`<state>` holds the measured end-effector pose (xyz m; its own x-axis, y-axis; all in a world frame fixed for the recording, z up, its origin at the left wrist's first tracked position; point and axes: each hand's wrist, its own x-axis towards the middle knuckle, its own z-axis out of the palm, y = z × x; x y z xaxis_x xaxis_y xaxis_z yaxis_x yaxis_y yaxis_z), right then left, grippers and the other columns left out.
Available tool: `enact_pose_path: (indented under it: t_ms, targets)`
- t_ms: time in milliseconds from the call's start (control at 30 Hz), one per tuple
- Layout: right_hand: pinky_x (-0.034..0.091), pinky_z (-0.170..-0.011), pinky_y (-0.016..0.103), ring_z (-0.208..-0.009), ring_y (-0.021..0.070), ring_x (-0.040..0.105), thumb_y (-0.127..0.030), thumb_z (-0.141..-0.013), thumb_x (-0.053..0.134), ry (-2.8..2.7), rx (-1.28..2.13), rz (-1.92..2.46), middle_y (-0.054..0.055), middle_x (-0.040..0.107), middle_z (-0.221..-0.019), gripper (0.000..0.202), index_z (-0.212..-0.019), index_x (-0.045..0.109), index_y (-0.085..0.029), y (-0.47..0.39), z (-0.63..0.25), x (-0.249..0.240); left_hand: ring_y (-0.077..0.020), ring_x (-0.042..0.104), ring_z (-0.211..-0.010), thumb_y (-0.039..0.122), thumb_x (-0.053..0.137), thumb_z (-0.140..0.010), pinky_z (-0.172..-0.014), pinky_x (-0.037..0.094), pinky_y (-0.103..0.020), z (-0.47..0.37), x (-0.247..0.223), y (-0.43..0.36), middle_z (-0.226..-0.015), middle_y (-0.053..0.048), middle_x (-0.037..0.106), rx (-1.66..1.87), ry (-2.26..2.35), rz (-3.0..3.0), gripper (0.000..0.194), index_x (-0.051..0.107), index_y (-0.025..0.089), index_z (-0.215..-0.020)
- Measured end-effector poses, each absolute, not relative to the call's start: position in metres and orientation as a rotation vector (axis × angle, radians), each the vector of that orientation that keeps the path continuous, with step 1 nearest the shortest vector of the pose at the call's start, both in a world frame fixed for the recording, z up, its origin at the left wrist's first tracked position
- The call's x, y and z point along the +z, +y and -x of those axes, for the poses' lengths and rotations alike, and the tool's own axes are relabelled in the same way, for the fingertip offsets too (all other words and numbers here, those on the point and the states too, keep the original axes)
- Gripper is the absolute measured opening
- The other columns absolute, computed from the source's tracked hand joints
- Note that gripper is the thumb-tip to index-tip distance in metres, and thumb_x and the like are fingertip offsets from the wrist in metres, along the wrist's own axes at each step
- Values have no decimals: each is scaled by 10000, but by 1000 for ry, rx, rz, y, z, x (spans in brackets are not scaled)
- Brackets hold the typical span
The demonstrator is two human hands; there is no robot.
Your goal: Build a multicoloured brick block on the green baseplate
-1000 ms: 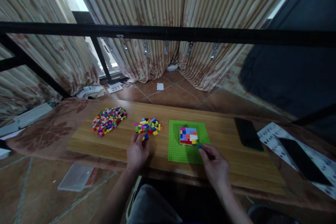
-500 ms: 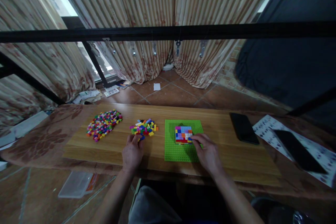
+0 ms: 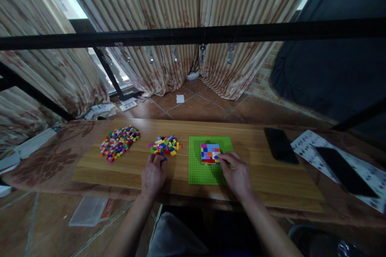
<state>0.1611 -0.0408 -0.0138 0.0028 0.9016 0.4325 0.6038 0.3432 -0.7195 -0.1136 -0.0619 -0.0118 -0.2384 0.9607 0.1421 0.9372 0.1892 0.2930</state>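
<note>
On the green studded baseplate [image 3: 197, 176] sits a square layered block of coloured toy bricks [image 3: 208, 154], its top a mix of purple, blue, orange, white and red. My right hand [image 3: 238, 172] is closed in a pinch at the block's right front edge, against a small blue brick [image 3: 216, 158] there; the fingers partly hide that corner. My left hand [image 3: 153, 173] rests on the wooden board in front of a small heap of loose bricks [image 3: 165, 144]. A blue brick [image 3: 163, 159] shows at its closed fingertips.
A larger pile of small bricks [image 3: 119, 142] lies at the board's left. One black phone [image 3: 280, 145] is on the board's right; another dark device [image 3: 345, 170] lies on a printed sheet [image 3: 310, 142]. A black rail [image 3: 181, 36] crosses beyond the table.
My right fingertips have shifted slightly left against the block's corner. My left hand has turned a little, and its blue brick shows less. The view has moved slightly.
</note>
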Motion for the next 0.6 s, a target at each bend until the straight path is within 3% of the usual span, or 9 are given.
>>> enact_pose_path:
  t_ms: [367, 600]
  targets:
    - [520, -806, 322, -849, 188, 621, -221, -932, 423, -1933, 162, 1402, 78, 657, -932, 293, -959, 714, -211, -46, -161, -17, -234, 642, -897, 260, 442, -931, -678, 469, -301, 103, -8, -64, -986, -94, 644, 698, 2288, -1925, 178, 587, 188, -1007]
    - [493, -910, 368, -965, 220, 597, -162, -933, 373, -2113, 84, 1420, 95, 654, -1024, 364, -1117, 679, -228, -50, -169, -22, -190, 642, -776, 285, 458, -911, -700, 494, -302, 83, 5, -67, -880, -58, 665, 1004, 2005, -1833, 185, 609, 182, -934]
